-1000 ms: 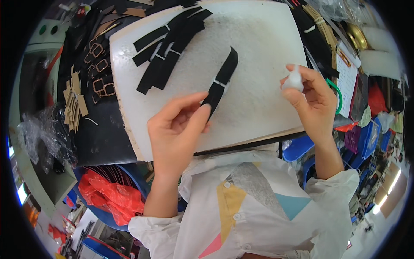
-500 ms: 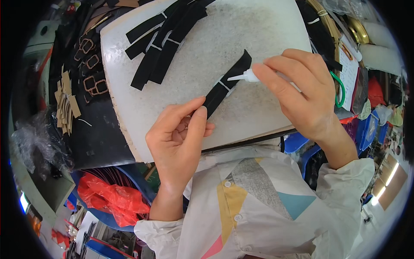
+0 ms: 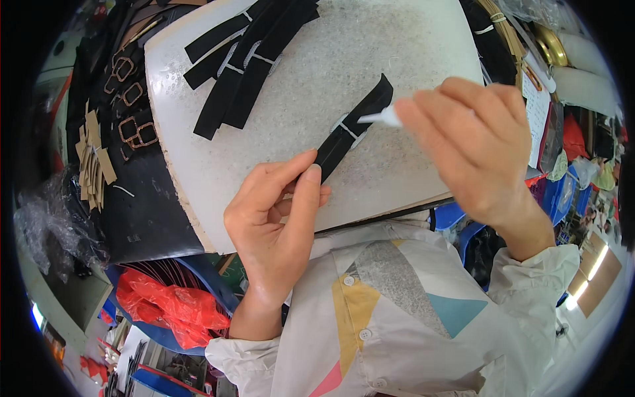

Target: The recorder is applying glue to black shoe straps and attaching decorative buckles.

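My left hand [image 3: 274, 221] pinches the near end of a black strap [image 3: 335, 152] between thumb and forefinger. The strap slants away to the right over a pale work board [image 3: 423, 46], its far end curling up. Midway along it sits a silvery slide buckle [image 3: 348, 131] with a light crossbar. My right hand [image 3: 473, 149], slightly blurred, is closed round a small white squeeze bottle [image 3: 390, 117], most of which the fingers cover. Its thin nozzle points left, at the strap just beyond the buckle; whether it touches I cannot tell.
Several black straps with similar buckles [image 3: 248, 73] overlap at the board's far left. Left of the board lie bronze-coloured buckle frames [image 3: 139, 132] and tan strips [image 3: 96, 162]. Green-handled scissors are hidden behind my right hand. A red plastic bag [image 3: 175, 308] fills a blue tub below.
My right hand and the bottle have moved slightly right, so the nozzle tip sits a little farther from the buckle. My left hand keeps its pinch on the strap.
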Demonstrator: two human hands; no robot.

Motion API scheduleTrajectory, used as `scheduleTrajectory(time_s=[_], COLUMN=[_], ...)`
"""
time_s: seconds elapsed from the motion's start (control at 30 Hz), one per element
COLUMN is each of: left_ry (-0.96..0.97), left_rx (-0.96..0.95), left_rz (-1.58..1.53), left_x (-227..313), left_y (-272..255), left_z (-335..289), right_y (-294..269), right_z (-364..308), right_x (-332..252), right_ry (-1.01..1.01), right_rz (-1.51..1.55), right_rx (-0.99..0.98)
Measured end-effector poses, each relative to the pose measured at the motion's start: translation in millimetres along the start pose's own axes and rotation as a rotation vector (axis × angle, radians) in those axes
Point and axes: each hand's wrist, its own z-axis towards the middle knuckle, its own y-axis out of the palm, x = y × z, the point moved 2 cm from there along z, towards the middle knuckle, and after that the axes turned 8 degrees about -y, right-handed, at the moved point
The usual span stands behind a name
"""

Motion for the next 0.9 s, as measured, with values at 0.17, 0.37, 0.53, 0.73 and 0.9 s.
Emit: scheduleTrajectory(time_s=[0.17,0.37,0.53,0.73,0.9], left_ry=[-0.008,-0.013,-0.034,-0.055,-0.024], left_rx=[-0.005,-0.004,-0.017,0.006,-0.007], left_rz=[0.019,0.012,0.033,0.068,0.146], left_x=[1,2,1,-1,0], left_y=[1,-1,-7,-11,-9], left_z=[0,0,-4,-11,-11], right_y=[4,-5,7,39,27], right_z=[0,-12,-24,-54,-48], right_x=[-10,14,19,29,23], right_ry=[0.025,0.191,0.711,0.879,0.695], right_rz=[0.073,0.097,0.632,0.922,0.464], right_rx=[-0.011,-0.022,0.184,0.451,0.268])
